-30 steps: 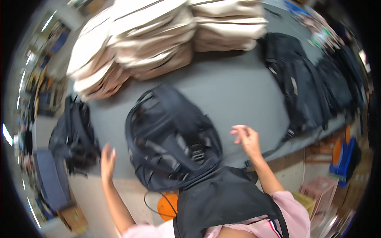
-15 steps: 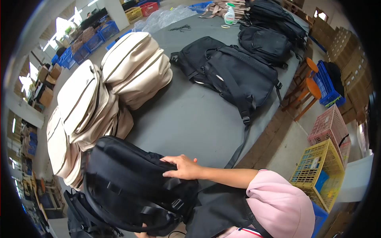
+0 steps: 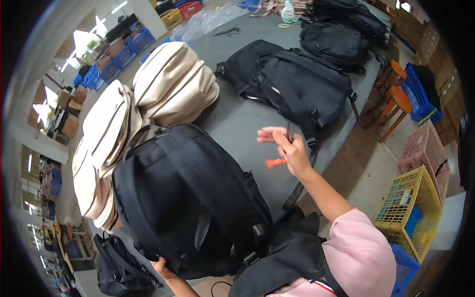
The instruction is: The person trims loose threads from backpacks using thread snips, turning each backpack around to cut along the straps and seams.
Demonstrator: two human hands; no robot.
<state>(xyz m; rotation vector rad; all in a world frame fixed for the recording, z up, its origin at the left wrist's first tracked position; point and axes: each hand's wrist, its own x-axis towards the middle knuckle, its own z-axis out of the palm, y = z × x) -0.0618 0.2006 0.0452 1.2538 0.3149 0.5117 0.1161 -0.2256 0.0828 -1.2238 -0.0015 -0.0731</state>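
A large black backpack [image 3: 188, 198] stands tilted at the near edge of the table, with its wide straps facing me. My left hand [image 3: 163, 270] grips its lower edge at the bottom left; part of that hand is hidden beneath the bag. Apart from the bag, my right hand [image 3: 287, 148] is raised over the table with some fingers stretched out. In it sits a small tool with an orange-red end [image 3: 275, 163] and a dark thin tip, which looks like thread snips. Against the bag's left side lean cream backpacks [image 3: 173, 84].
More black backpacks [image 3: 307, 84] lie on the grey table [image 3: 237, 128], toward the far right. A spray bottle [image 3: 287, 12] stands at the back. Another black backpack [image 3: 121, 267] is low on the left. Stools [image 3: 400, 99] and a yellow crate [image 3: 405, 203] stand to the right.
My right hand has left the black backpack and moved up and to the right. The backpack has been tipped and turned, so its straps now show. My left hand still holds its lower edge.
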